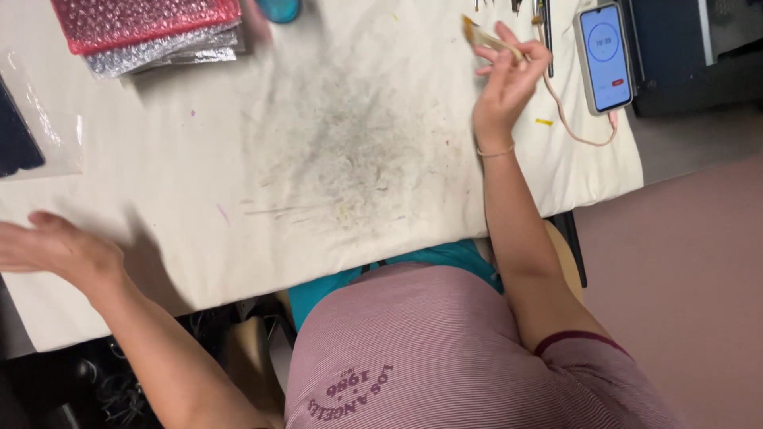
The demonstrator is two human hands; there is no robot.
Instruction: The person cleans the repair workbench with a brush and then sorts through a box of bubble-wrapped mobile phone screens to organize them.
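While the head camera looked straight down, the right hand (509, 75) was raised over the far right part of the table, fingers pinched together on a thin brush (486, 38) with a pale handle and an orange-brown tip pointing up-left. A thin bracelet (495, 151) sat on that wrist. The left hand (52, 248) lay flat and blurred near the near-left edge of the white cloth (199, 183), fingers loosely together and holding nothing, palm down just over the cloth.

Edges and room: the cloth's near edge ran just ahead of the person's striped shirt (445, 349), its right edge dropped off beside bare pinkish floor (683, 278). The cloth's middle held only a grey, smudged stain (350, 151) with a few loose bits, leaving wide free room between both hands.

Other things sat along the far rim: a stack of bubble-wrap pouches (151, 28), red on top, silver below, at far left; a clear plastic bag (32, 127) with something dark inside at the left edge; a teal round object (278, 9), cut off by the frame. A phone (606, 57) with a lit screen lay just right of the right hand, a pink cable (568, 123) looping from its lower end
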